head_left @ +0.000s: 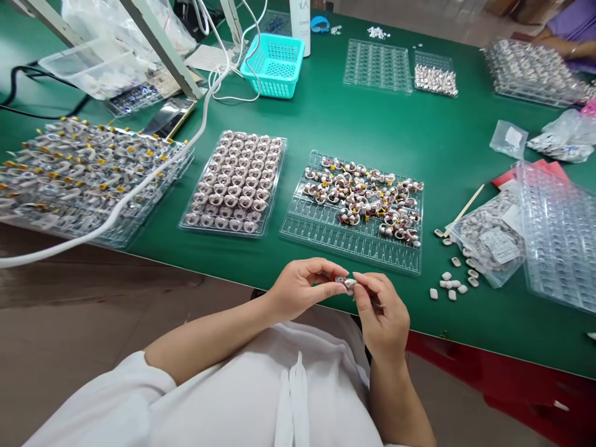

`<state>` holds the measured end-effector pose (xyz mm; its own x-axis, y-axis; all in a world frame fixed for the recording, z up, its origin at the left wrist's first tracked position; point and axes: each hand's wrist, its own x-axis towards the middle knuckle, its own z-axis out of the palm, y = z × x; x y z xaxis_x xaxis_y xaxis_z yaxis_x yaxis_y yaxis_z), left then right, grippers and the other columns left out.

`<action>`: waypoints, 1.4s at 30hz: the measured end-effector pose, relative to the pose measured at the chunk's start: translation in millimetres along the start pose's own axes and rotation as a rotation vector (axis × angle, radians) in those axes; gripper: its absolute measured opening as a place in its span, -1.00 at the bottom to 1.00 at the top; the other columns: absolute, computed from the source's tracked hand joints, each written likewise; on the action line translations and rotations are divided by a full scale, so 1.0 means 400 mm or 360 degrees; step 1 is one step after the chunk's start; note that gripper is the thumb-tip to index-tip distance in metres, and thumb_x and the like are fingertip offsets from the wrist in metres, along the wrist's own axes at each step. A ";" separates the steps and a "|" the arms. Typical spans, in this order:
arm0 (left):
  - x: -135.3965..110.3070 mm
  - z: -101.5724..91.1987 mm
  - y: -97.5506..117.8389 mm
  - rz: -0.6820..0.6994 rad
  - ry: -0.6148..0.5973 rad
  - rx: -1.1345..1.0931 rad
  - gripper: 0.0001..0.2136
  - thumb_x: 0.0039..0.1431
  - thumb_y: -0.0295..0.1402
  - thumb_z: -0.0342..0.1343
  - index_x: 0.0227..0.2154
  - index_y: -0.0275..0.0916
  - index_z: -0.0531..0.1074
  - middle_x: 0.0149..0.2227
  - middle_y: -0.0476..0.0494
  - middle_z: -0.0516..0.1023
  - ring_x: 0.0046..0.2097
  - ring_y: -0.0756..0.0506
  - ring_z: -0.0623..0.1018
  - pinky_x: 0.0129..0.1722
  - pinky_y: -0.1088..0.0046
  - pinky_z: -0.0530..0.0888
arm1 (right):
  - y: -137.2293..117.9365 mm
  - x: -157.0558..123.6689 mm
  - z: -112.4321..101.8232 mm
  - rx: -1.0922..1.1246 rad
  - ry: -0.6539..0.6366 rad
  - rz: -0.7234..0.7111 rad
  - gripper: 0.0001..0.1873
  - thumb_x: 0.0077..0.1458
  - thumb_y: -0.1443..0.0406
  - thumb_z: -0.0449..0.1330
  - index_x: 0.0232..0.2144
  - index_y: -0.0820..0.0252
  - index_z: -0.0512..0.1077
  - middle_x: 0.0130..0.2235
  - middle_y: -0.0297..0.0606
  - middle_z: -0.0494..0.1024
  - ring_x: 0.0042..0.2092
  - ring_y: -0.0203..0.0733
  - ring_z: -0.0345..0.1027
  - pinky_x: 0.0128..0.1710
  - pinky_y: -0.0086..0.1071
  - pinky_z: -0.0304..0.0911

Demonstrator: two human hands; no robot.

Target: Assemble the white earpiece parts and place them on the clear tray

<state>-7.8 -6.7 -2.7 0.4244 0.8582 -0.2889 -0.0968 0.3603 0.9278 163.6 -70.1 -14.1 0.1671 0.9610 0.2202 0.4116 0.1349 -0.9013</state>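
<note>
Between the fingertips of both hands, just off the table's front edge, is a small pale, shiny part that looks like one of the earbud-like pieces on the tray. My left hand pinches its left end with thumb and forefinger. At its right end, the thumb and fingers of my right hand close on the same piece. Fingers cover much of it, so its exact kind is unclear. Right beyond the hands lies a clear tray of small pale parts with yellow and dark bits.
Left stand a tray of pale cup-shaped parts and stacked trays of parts with yellow tabs. A white cable crosses there. Loose white caps, a filled bag and clear trays lie right. Another person's arm shows far right.
</note>
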 end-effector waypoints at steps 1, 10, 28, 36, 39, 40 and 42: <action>-0.002 -0.001 -0.001 0.0062 0.0004 0.0067 -0.74 0.00 -0.26 0.39 -0.26 -0.28 0.61 -0.30 -0.16 0.65 -0.28 -0.08 0.62 -0.21 0.42 0.58 | -0.002 0.001 0.000 -0.0002 -0.0028 -0.0001 -0.82 0.28 0.31 0.14 -0.12 0.09 0.52 -0.20 -0.19 0.54 -0.29 -0.24 0.44 -0.41 -0.39 0.35; -0.006 -0.008 0.008 0.0236 -0.0006 0.0373 -0.80 0.12 -0.29 0.28 -0.24 -0.29 0.58 -0.28 -0.20 0.67 -0.28 -0.09 0.64 -0.22 0.44 0.60 | -0.018 -0.006 0.022 0.0409 -0.0032 0.0345 -0.86 0.25 0.25 0.17 -0.32 0.14 0.49 -0.39 -0.31 0.52 -0.46 -0.34 0.32 -0.51 -0.47 0.25; 0.018 -0.029 0.018 0.0963 -0.0189 0.0909 -0.80 0.24 -0.48 0.13 -0.13 -0.30 0.59 -0.33 -0.21 0.67 -0.30 -0.05 0.61 -0.30 0.47 0.54 | -0.018 0.007 0.016 -0.0135 0.0014 -0.0198 -0.87 0.23 0.41 0.16 -0.21 0.12 0.48 -0.31 -0.28 0.52 -0.33 -0.28 0.40 -0.44 -0.44 0.30; 0.008 -0.018 0.027 0.0773 -0.0126 0.0830 -0.76 0.23 -0.51 0.11 -0.10 -0.31 0.60 -0.29 -0.22 0.65 -0.29 -0.04 0.60 -0.28 0.49 0.52 | 0.001 0.001 0.044 -0.0436 0.0190 -0.0417 -0.79 0.18 0.43 0.24 -0.14 0.11 0.44 -0.27 -0.29 0.54 -0.35 -0.31 0.40 -0.42 -0.45 0.32; 0.007 -0.020 0.027 0.0710 -0.0163 0.0815 -0.76 0.26 -0.47 0.12 -0.07 -0.29 0.60 -0.27 -0.22 0.64 -0.28 -0.04 0.60 -0.27 0.49 0.52 | -0.004 0.001 0.041 -0.0339 0.0150 -0.0333 -0.81 0.20 0.43 0.21 -0.14 0.12 0.45 -0.27 -0.30 0.54 -0.33 -0.31 0.40 -0.39 -0.44 0.33; 0.008 -0.021 0.027 0.0683 -0.0175 0.0802 -0.76 0.26 -0.45 0.13 -0.06 -0.29 0.60 -0.27 -0.22 0.64 -0.28 -0.04 0.60 -0.27 0.48 0.52 | -0.005 0.001 0.039 -0.0306 0.0143 -0.0305 -0.82 0.21 0.43 0.20 -0.15 0.12 0.46 -0.27 -0.31 0.54 -0.33 -0.31 0.40 -0.39 -0.44 0.33; 0.009 -0.023 0.028 0.0637 -0.0194 0.0770 -0.76 0.26 -0.42 0.15 -0.06 -0.29 0.60 -0.27 -0.22 0.64 -0.29 -0.04 0.60 -0.28 0.48 0.52 | -0.008 0.002 0.037 -0.0253 0.0136 -0.0259 -0.82 0.21 0.43 0.20 -0.16 0.12 0.47 -0.27 -0.32 0.53 -0.32 -0.31 0.40 -0.39 -0.45 0.32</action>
<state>-15.7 3.9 4.6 0.5416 0.8341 0.1042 0.1365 -0.2096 0.9682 149.2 -66.4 -16.6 0.1597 0.9050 0.3943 0.5740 0.2399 -0.7830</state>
